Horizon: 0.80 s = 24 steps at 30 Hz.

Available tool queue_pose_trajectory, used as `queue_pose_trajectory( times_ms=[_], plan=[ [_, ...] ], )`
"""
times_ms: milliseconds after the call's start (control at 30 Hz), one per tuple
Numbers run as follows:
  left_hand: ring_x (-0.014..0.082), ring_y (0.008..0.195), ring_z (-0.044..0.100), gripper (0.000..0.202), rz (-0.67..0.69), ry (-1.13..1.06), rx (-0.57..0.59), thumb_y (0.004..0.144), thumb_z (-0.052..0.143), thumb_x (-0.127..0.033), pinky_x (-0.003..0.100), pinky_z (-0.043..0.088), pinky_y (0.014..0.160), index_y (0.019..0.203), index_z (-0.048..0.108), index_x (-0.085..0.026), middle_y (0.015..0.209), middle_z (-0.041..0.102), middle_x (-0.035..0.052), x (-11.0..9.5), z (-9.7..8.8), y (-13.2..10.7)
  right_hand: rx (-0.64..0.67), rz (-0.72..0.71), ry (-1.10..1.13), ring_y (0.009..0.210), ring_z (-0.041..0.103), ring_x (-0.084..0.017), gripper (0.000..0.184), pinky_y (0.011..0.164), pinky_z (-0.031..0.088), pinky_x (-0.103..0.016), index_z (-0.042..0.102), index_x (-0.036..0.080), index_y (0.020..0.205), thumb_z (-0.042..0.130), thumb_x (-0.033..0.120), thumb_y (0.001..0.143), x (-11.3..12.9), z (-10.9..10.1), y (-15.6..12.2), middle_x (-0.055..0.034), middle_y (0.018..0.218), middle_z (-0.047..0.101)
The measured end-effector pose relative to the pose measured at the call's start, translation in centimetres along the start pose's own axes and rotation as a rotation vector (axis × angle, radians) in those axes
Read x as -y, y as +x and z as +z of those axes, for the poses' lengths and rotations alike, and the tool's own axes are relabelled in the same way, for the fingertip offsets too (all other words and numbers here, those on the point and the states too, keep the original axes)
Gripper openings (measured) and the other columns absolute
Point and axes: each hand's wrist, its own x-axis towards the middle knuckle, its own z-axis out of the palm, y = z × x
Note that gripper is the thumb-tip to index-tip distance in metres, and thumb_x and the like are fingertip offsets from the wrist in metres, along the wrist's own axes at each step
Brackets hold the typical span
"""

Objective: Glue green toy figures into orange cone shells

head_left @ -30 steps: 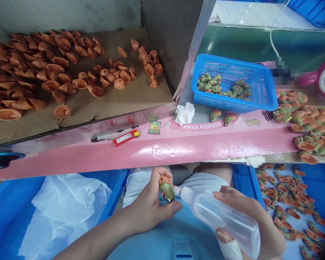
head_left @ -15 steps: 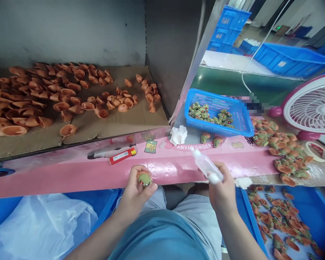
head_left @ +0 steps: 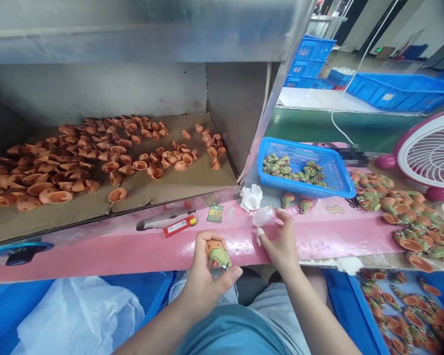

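My left hand is closed around a small painted figure piece, green in front with an orange shell-like cap behind. Over the pink tabletop, my right hand has its thumb and fingers spread. A translucent squeeze bottle is at its fingertips; whether they still touch it is hard to tell. The thumb bears a white covering at its tip. Crumpled white tissue lies just behind the bottle. Two loose green-and-orange pieces sit in front of a blue basket holding several green parts.
Many orange shell pieces lie on cardboard inside a metal booth at left. A red lighter rests on the table. Joined pieces are heaped at right by a pink fan. Blue crates stand below the table edge.
My right hand has moved left and forward with the squeeze bottle, and its fingers have spread. The left hand still holds the figure piece, now turned to show more orange. The view has tilted up.
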Motion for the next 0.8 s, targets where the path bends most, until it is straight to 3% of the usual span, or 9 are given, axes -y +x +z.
queue_pose_trajectory(
  times_ms=[67,100,133,167,233,333,467,600,800],
  plan=[
    [0.0117,0.069,0.037,0.041,0.038,0.009,-0.021,0.073,0.06,-0.034,0.027,0.034,0.063,0.1,0.03,-0.027,0.087,0.036,-0.0006,0.4,0.2,0.0,-0.059,-0.04,-0.01,0.093,0.045,-0.023,0.043,0.081,0.037,-0.039,0.041,0.018,0.104,0.061,0.026,0.068,1.9,-0.6,-2.3,-0.0098,0.105,0.044],
    [0.012,0.069,0.037,0.041,0.066,0.025,-0.031,0.073,0.06,-0.034,0.027,0.034,0.063,0.1,0.03,-0.027,0.087,0.036,-0.0004,0.6,0.4,0.1,0.02,-0.053,0.043,0.085,0.047,-0.02,0.033,0.076,0.039,-0.036,0.043,0.019,0.102,0.057,0.027,0.073,3.1,-0.9,-3.5,-0.0072,0.097,0.047],
    [0.0124,0.07,0.037,0.041,0.107,0.057,-0.042,0.073,0.059,-0.034,0.028,0.035,0.064,0.102,0.03,-0.027,0.088,0.036,0.0001,0.8,0.5,0.1,0.182,-0.048,0.145,0.077,0.049,-0.018,0.025,0.07,0.04,-0.033,0.044,0.019,0.101,0.051,0.029,0.078,4.4,-1.1,-4.5,-0.0049,0.089,0.05],
    [0.0133,0.072,0.038,0.042,0.175,0.107,-0.053,0.074,0.059,-0.034,0.028,0.035,0.065,0.103,0.03,-0.027,0.09,0.035,0.0007,1.1,0.6,0.2,0.347,-0.023,0.266,0.072,0.049,-0.016,0.023,0.066,0.041,-0.03,0.044,0.02,0.102,0.046,0.031,0.082,5.6,-1.2,-5.4,-0.0036,0.083,0.051],
    [0.0162,0.078,0.039,0.041,0.373,0.241,-0.065,0.075,0.056,-0.034,0.031,0.035,0.068,0.106,0.03,-0.026,0.092,0.034,0.0025,1.5,0.8,0.5,0.515,0.052,0.464,0.063,0.048,-0.014,0.024,0.059,0.041,-0.026,0.046,0.02,0.102,0.041,0.036,0.085,7.6,-1.2,-6.3,-0.0009,0.073,0.05],
    [0.0215,0.088,0.037,0.037,0.666,0.405,-0.049,0.082,0.042,-0.036,0.036,0.035,0.072,0.114,0.029,-0.023,0.096,0.034,0.0061,2.0,0.7,0.8,0.518,0.185,0.549,0.062,0.048,-0.012,0.021,0.058,0.04,-0.023,0.048,0.02,0.097,0.048,0.036,0.083,9.0,-0.9,-6.3,0.0006,0.07,0.051],
    [0.023,0.088,0.035,0.039,0.795,0.462,-0.006,0.084,0.03,-0.04,0.038,0.036,0.072,0.119,0.028,-0.022,0.097,0.033,0.0074,2.4,0.6,0.7,0.604,0.249,0.593,0.073,0.052,-0.013,0.02,0.064,0.043,-0.023,0.049,0.02,0.098,0.052,0.032,0.082,8.9,-0.8,-5.7,-0.0018,0.082,0.056],
    [0.0251,0.094,0.036,0.041,0.689,0.487,0.012,0.084,0.03,-0.041,0.042,0.035,0.078,0.121,0.03,-0.022,0.102,0.035,0.0093,2.1,0.3,-0.1,0.607,0.223,0.596,0.069,0.054,-0.012,0.017,0.062,0.044,-0.022,0.053,0.019,0.093,0.055,0.03,0.08,8.7,-1.3,-5.3,-0.0014,0.08,0.057],
    [0.0219,0.105,0.043,0.039,0.056,0.301,0.188,0.085,0.041,-0.027,0.038,0.038,0.086,0.122,0.029,-0.031,0.116,0.043,0.0063,-0.6,-0.6,-0.7,0.59,0.124,0.384,0.073,0.057,-0.015,0.021,0.062,0.047,-0.025,0.059,0.019,0.095,0.061,0.026,0.075,8.3,-3.1,-3.8,-0.0044,0.085,0.061]
  ],
)
